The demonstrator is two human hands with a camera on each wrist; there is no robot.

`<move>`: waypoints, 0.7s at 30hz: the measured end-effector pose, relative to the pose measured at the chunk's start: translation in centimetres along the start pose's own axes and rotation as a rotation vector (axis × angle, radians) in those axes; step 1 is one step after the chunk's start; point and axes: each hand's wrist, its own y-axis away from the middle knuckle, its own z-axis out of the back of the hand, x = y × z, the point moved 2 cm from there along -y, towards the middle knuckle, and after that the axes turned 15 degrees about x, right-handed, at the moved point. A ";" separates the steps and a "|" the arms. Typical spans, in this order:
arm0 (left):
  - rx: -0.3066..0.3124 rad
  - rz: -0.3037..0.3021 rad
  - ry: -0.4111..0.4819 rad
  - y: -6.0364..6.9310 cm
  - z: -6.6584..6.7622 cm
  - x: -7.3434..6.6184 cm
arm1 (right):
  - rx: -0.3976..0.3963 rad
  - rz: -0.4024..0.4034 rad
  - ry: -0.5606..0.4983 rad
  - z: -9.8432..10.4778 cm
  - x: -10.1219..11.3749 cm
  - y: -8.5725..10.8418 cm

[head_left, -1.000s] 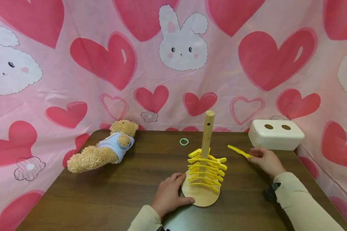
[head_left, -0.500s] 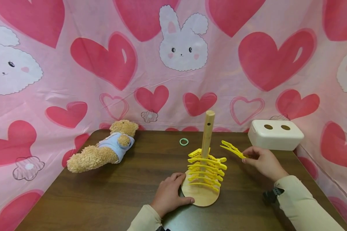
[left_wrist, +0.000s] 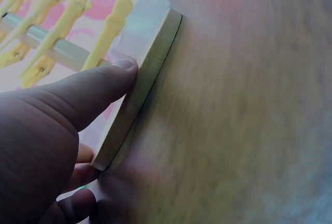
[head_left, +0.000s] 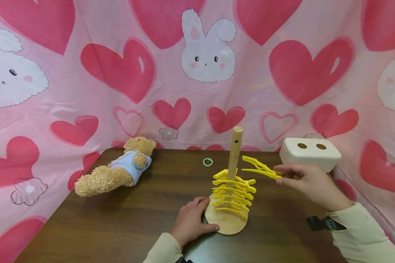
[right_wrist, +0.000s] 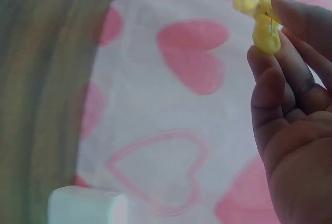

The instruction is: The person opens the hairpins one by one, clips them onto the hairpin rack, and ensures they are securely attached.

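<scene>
My right hand [head_left: 316, 184] pinches a yellow hair clip [head_left: 271, 174] by its tail end, between thumb and fingers. The clip's two prongs are spread apart and point left, close to the upright wooden post [head_left: 235, 151]. In the right wrist view, the clip's rounded end [right_wrist: 266, 38] sits at the fingertips. Several yellow hair clips [head_left: 251, 181] are stacked one above another on the lower post. My left hand [head_left: 191, 221] grips the left rim of the round wooden base [head_left: 228, 227]; in the left wrist view, the thumb [left_wrist: 111, 81] presses against its edge.
A teddy bear [head_left: 131, 164] in a light blue top lies at the table's left. Behind the post lies a small green ring [head_left: 207, 158]. A white box [head_left: 309, 155] with two round holes stands at the back right. Heart-patterned cloth [head_left: 207, 91] encloses the table [head_left: 135, 208].
My right hand has raised the hair clip off the table and carried it left towards the post. Its prongs have spread apart. My left hand keeps its place on the base.
</scene>
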 end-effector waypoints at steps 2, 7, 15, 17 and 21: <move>-0.001 -0.003 -0.003 0.0 0.0 0.0 | -0.013 0.058 0.024 0.4 0.9 0.3; 0.000 0.000 -0.002 0.1 0.1 0.0 | -0.052 0.217 0.086 1.3 3.2 0.9; 0.005 0.003 0.005 0.1 0.1 0.0 | -0.024 0.185 0.190 2.3 6.1 0.9; 0.006 0.007 0.007 0.0 0.1 0.0 | -0.002 0.200 0.199 2.4 6.5 0.6; 0.003 0.013 0.003 -0.1 0.0 0.1 | 0.035 0.255 0.178 2.2 7.1 -0.1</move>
